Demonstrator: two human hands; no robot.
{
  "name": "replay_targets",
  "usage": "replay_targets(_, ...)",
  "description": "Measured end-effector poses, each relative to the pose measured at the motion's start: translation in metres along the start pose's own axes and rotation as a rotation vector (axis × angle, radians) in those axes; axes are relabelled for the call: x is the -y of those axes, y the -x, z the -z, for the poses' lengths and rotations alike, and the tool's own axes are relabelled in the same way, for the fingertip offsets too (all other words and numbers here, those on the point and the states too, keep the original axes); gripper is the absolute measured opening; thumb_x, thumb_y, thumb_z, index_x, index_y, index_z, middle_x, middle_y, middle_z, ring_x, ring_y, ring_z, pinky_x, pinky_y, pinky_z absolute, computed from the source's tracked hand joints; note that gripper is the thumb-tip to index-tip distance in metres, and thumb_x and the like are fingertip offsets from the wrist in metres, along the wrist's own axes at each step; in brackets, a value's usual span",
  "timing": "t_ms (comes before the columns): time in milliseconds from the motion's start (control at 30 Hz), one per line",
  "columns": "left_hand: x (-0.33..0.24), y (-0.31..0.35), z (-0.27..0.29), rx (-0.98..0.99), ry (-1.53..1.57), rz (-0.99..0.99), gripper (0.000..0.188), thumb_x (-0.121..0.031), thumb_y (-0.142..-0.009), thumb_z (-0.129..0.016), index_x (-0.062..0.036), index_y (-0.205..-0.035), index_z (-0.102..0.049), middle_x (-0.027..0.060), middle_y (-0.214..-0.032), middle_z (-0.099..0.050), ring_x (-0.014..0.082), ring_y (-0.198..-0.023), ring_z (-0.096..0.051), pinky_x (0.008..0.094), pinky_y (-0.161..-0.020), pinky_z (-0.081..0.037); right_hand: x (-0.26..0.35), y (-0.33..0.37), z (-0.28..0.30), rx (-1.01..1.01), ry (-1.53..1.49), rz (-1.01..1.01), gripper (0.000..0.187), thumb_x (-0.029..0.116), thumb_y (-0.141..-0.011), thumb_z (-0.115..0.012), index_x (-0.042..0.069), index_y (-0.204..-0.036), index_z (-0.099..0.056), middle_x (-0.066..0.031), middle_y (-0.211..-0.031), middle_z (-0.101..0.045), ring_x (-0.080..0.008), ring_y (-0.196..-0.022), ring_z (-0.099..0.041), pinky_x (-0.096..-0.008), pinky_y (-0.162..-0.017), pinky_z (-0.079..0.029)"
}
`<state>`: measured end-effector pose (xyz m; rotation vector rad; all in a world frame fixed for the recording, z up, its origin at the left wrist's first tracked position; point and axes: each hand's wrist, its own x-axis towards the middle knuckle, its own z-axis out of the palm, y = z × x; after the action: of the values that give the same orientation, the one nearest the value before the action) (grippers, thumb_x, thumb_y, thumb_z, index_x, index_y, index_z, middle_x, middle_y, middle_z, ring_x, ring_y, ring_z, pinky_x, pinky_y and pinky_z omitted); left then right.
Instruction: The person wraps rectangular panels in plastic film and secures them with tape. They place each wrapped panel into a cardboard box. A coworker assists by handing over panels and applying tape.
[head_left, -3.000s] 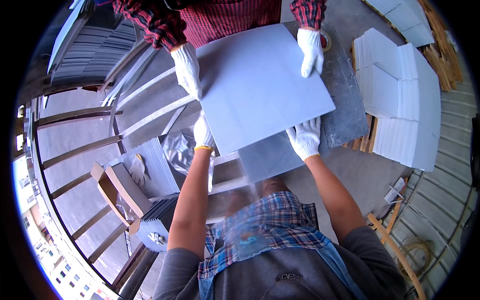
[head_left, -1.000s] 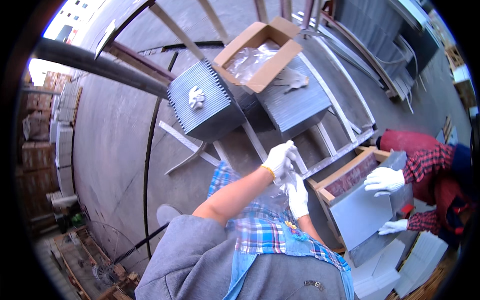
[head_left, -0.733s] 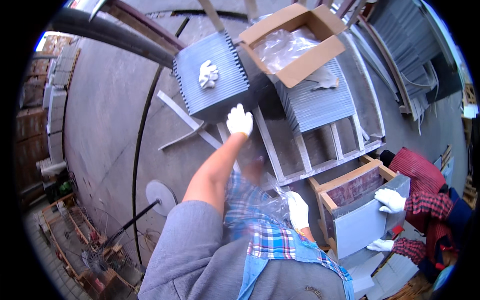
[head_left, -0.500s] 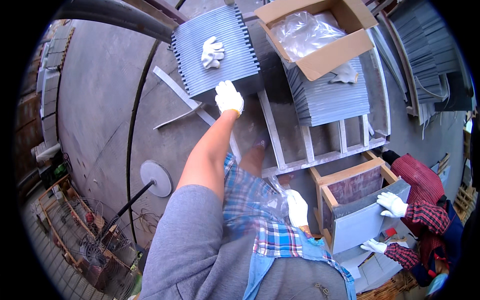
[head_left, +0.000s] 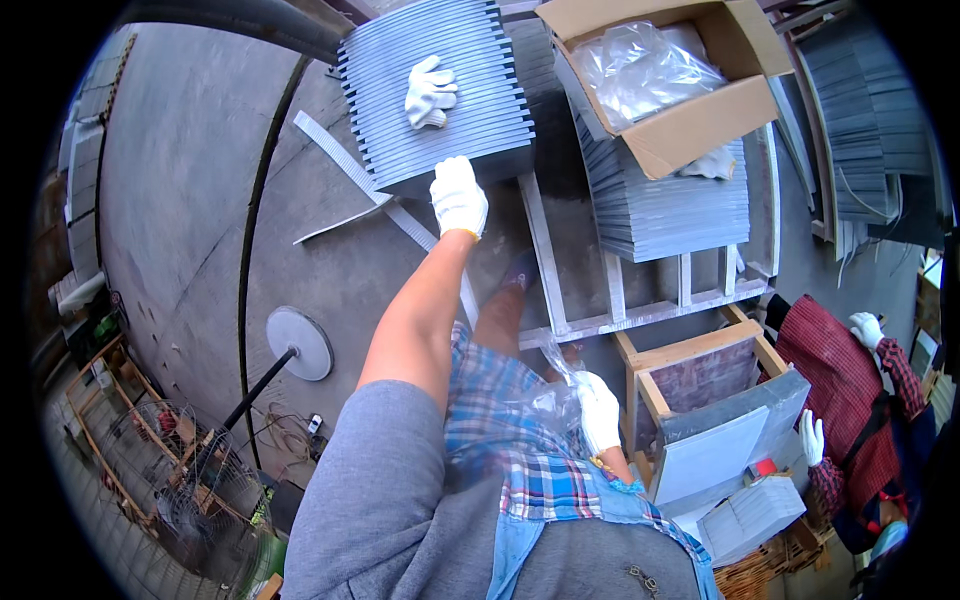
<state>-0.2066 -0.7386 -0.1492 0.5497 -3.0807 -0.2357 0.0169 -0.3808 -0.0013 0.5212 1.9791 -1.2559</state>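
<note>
My left hand [head_left: 459, 198], in a white knit glove, is at the near edge of a stack of grey ribbed slabs [head_left: 400, 85]. Its fingers are curled closed, and whatever they hold is hidden. A loose white glove [head_left: 431, 93] lies on top of that stack. Beside my hip, my right hand [head_left: 598, 412], also gloved, is closed on a clear plastic bag [head_left: 556, 398] that hangs against my plaid apron [head_left: 490, 400].
An open cardboard box [head_left: 690, 142] with clear plastic sits on a second slab stack [head_left: 670, 215], on a metal frame [head_left: 640, 317]. A wooden stand [head_left: 640, 390] carries a grey panel [head_left: 705, 455]. At right stands a co-worker [head_left: 830, 360]. A round-based pole [head_left: 300, 343] is at left.
My left hand's fingers have gone from stretched out to curled at the stack's edge. My right hand keeps the bag. The co-worker's hands have come off the grey panel.
</note>
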Motion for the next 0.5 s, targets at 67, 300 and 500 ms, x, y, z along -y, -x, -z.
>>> replay_targets(67,0.002,-0.001,0.001,0.015,-0.004,-0.002,0.031,-0.013,-0.079,-0.066,-0.0029,-0.106,-0.057,0.0157,-0.102,-0.057,0.0341,-0.101,-0.056,0.0465,-0.079,-0.049,0.0,0.0,0.001,-0.001,0.037,0.01,0.028,0.012,-0.098,-0.055,-0.001,-0.12,-0.067,-0.0151,-0.111,-0.072,-0.0235,-0.103,-0.068,-0.0336,-0.093,-0.05)
replay_targets(300,0.011,0.0,0.0,-0.003,0.01,-0.034,0.03,-0.013,-0.079,-0.067,-0.0036,-0.106,-0.057,0.0153,-0.1,-0.058,0.0345,-0.096,-0.058,0.0467,-0.077,-0.049,0.013,-0.004,0.005,-0.027,0.011,0.031,0.028,0.011,-0.098,-0.053,0.0,-0.119,-0.068,-0.0124,-0.108,-0.073,-0.0211,-0.1,-0.067,-0.0328,-0.091,-0.05)
replay_targets(500,0.011,0.013,0.002,0.029,-0.022,-0.133,0.029,-0.017,-0.08,-0.071,-0.0064,-0.103,-0.058,0.0156,-0.097,-0.059,0.0341,-0.093,-0.059,0.0472,-0.076,-0.05,0.012,-0.007,-0.001,-0.031,0.027,0.019,0.028,0.01,-0.097,-0.054,-0.001,-0.118,-0.068,-0.0119,-0.107,-0.072,-0.0197,-0.098,-0.066,-0.0318,-0.09,-0.05)
